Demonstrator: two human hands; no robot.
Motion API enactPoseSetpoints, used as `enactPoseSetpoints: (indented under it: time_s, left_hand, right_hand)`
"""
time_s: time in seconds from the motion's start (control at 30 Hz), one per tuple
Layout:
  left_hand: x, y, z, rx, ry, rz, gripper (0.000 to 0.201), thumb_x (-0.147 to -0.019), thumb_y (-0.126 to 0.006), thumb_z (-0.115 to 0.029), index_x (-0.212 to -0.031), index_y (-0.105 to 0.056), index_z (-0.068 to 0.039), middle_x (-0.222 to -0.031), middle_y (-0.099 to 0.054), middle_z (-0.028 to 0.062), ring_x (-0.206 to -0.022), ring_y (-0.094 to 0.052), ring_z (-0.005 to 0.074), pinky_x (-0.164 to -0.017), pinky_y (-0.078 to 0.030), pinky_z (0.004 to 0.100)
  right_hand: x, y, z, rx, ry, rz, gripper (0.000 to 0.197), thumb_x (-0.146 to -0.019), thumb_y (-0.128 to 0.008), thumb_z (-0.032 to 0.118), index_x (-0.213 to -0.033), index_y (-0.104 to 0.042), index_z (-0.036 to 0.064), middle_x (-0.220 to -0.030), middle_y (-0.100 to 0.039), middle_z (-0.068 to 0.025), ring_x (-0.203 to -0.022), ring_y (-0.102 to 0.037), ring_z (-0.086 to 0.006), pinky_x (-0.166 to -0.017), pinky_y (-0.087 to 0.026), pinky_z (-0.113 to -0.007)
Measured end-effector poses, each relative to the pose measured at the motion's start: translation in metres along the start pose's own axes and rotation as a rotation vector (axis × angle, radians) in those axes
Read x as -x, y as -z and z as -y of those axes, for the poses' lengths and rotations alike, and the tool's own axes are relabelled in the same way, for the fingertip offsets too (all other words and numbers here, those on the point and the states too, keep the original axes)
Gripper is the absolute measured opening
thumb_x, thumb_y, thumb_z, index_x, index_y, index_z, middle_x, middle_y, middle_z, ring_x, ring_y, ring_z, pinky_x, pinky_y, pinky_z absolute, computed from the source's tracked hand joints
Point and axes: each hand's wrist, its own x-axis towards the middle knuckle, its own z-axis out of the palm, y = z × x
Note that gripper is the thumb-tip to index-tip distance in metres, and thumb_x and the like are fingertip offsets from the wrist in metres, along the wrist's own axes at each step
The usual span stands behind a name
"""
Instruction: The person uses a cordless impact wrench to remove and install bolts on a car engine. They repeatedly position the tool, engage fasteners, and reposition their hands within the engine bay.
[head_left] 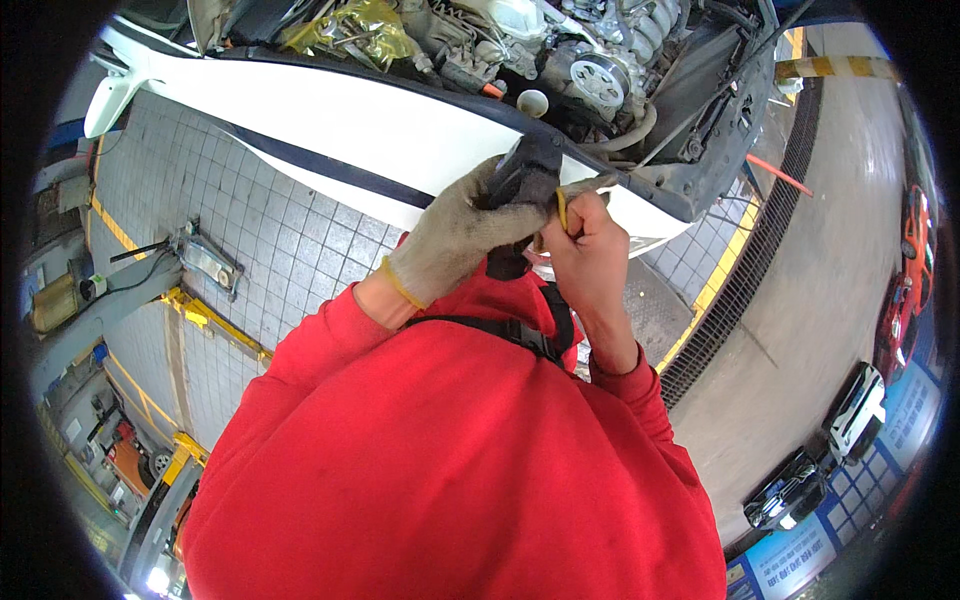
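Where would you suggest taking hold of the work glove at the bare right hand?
I'd pinch the work glove by its yellow cuff, probably from the right: that band shows as a distinct edge, while the gloved left hand and black object crowd the left.

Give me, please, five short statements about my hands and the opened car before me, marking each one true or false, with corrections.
1. The left hand wears a greyish fabric glove with a yellow cuff. True.
2. The right hand wears a black rubber glove. False: the right hand is bare.
3. The left hand holds a chunky black object. True.
4. The car's long outer panel is bright green. False: the smooth outer panel is white.
5. Crumpled, translucent yellow plastic lies left of the round, pale pulley. True.
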Motion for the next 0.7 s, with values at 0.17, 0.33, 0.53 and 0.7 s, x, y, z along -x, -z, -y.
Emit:
enactPoseSetpoints:
  time_s: [0.17, 0.33, 0.53, 0.7]
  left_hand:
    - [-0.006, 0.0, -0.005, 0.072, -0.098, -0.056, 0.041, -0.089, -0.071, -0.008, -0.126, -0.057, -0.002, -0.105, -0.066, 0.004, -0.089, -0.064, 0.0133, -0.084, -0.054, 0.0292]
    - [-0.009, 0.002, -0.012, 0.279, -0.158, 0.043, 0.047, -0.092, -0.067, -0.009, -0.136, -0.053, -0.003, -0.113, -0.067, 0.0057, -0.093, -0.066, 0.0139, -0.085, -0.056, 0.03]
    - [-0.026, 0.017, -0.003, -0.137, -0.131, 0.192, 0.046, -0.089, -0.07, -0.017, -0.131, -0.058, -0.002, -0.104, -0.063, 0.0028, -0.09, -0.061, 0.013, -0.082, -0.052, 0.028]
    - [-0.052, 0.044, -0.002, -0.188, -0.071, 0.131, 0.048, -0.086, -0.072, -0.017, -0.131, -0.058, -0.006, -0.102, -0.063, 0.0019, -0.082, -0.059, 0.0109, -0.077, -0.052, 0.0263]
  right_hand:
    - [0.007, -0.003, -0.001, -0.184, -0.097, 0.001, 0.033, -0.089, -0.072, 0.01, -0.077, -0.042, 0.0032, -0.058, -0.042, -0.0106, -0.052, -0.039, -0.0168, -0.049, -0.039, -0.034]
    - [0.008, -0.019, -0.03, -0.075, -0.133, -0.011, 0.022, -0.092, -0.064, 0.01, -0.079, -0.049, 0.0011, -0.06, -0.049, -0.0112, -0.052, -0.049, -0.0155, -0.049, -0.042, -0.033]
    - [-0.028, -0.035, -0.071, -0.596, -0.62, 0.063, 0.024, -0.097, -0.053, 0.019, -0.085, -0.061, 0.0, -0.063, -0.058, -0.0053, -0.045, -0.049, -0.0121, -0.04, -0.036, -0.028]
    - [-0.018, -0.028, -0.063, -1.449, -0.849, 0.395, 0.041, -0.102, -0.045, 0.043, -0.074, -0.048, 0.0126, -0.058, -0.042, 0.0007, -0.043, -0.032, -0.0095, -0.037, -0.025, -0.025]
